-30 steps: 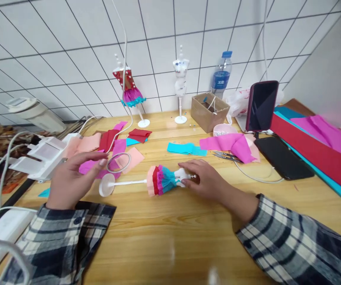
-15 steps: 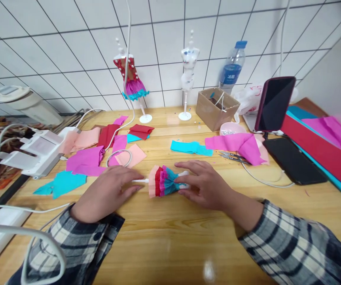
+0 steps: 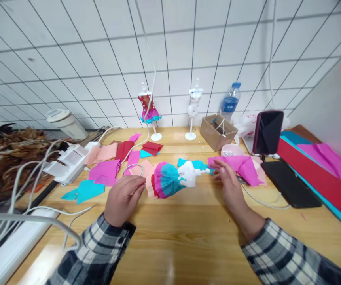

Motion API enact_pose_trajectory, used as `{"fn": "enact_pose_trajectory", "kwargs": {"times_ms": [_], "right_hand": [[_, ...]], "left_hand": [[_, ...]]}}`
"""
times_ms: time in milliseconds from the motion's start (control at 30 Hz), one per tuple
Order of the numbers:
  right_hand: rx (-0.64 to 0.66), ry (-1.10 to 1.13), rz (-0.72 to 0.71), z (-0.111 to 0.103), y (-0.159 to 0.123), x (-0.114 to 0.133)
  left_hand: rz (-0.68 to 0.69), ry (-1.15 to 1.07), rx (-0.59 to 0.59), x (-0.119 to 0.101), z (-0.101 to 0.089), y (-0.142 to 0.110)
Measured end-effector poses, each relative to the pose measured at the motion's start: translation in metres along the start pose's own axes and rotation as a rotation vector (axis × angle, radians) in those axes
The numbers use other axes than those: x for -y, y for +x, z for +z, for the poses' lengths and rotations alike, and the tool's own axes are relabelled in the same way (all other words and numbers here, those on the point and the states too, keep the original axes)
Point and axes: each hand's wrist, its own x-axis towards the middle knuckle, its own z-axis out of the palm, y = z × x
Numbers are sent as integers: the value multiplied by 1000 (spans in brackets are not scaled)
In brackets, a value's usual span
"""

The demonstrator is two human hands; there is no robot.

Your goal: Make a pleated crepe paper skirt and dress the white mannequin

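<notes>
Lying sideways in the middle is a small white dress-form mannequin [image 3: 189, 174], its neck pointing right. It wears a layered crepe-paper skirt [image 3: 168, 180] in turquoise, magenta, red and peach. My left hand [image 3: 124, 198] is closed at the hem end, its fingers pinching the stand's pole, which is mostly hidden. My right hand [image 3: 231, 188] is off the mannequin, just right of its neck knob, with fingers apart and nothing in them. Behind that hand lies a magenta paper strip [image 3: 249, 168], and turquoise paper [image 3: 182, 162] shows behind the mannequin.
A dressed mannequin [image 3: 149, 109] and a bare white one [image 3: 194, 105] stand by the tiled wall. Right of them are a cardboard box [image 3: 216, 136], a bottle [image 3: 230, 103], a pink bowl [image 3: 231, 150] and phones [image 3: 268, 132]. Paper scraps [image 3: 103, 172], a power strip [image 3: 72, 164] and cables lie left.
The mannequin has been lifted and turned, so its torso shows more fully. My right hand has let go of the torso and moved right. The camera view has shifted upward.
</notes>
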Motion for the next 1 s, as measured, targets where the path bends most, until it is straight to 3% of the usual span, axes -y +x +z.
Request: {"fn": "enact_pose_trajectory", "kwargs": {"times_ms": [67,133,300,467,567,700,767,833,900,1000], "right_hand": [[12,-30,9,4,-4,-1],[64,-81,-21,12,-10,-1],[192,-249,-167,25,-21,1],[173,-337,-245,23,-20,12],[84,-351,-334,19,-18,34],[-35,-252,-433,19,-23,86],[55,-97,-291,24,-27,110],[172,122,-44,30,-31,126],[215,304,150,36,-33,131],[197,462,319,42,-32,126]], "left_hand": [[-89,-61,-74,-13,0,-1],[-177,-165,-76,-26,2,-2],[-451,-501,-16,-55,6,-1],[-725,-867,19,-74,5,2],[-831,-970,73,-77,7,12],[-988,-1140,82,-79,13,28],[-1026,-1164,61,-81,17,31],[-1035,-1149,36,-82,19,32],[-1046,-1124,6,-82,19,29],[-1068,-1102,-35,-82,18,24]]}}
